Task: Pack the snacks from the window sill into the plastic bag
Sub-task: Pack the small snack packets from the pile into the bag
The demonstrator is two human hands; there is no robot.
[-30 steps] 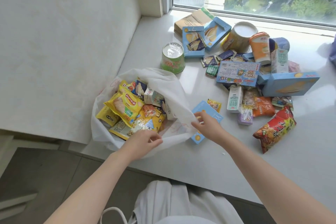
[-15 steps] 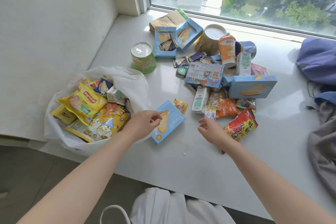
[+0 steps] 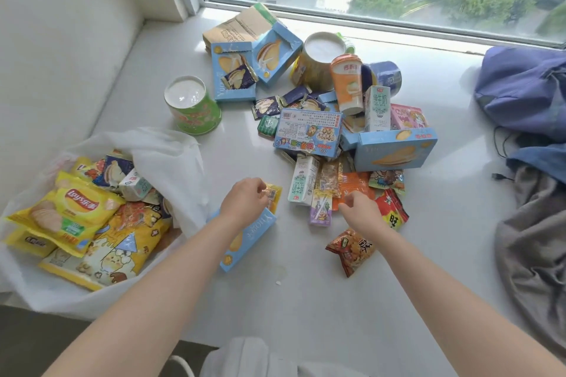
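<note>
As seen from above, left hand [image 3: 245, 200]: curled, pinching yellow packet [image 3: 273, 193] at fingertips, above far end of blue box [image 3: 248, 239]
Right hand [image 3: 363, 213]: fingers bent, tips at near edge of orange packet [image 3: 352, 184]; whether gripping or only touching, impossible to tell
Bag [image 3: 171, 159]: white plastic, mouth open, at left end of sill [image 3: 306, 309]; chips [image 3: 76, 208] and popcorn [image 3: 116, 249] on top inside
Blue box: flat on sill, just beside bag, partly under left forearm
Snacks [image 3: 309, 131]: heaped on sill between bag and window
Green cup [image 3: 193, 107]: upright, apart from heap, beyond bag
Milk carton [image 3: 303, 180]: lying between the two hands, purple carton [image 3: 321, 211] beside it
Red packet [image 3: 393, 213]: just right of right hand
Brown packet [image 3: 350, 251]: alone, nearer sill edge, beside right forearm
Far right: blue cloth [image 3: 526, 86] and grey cloth [image 3: 536, 248], bunched on sill
</note>
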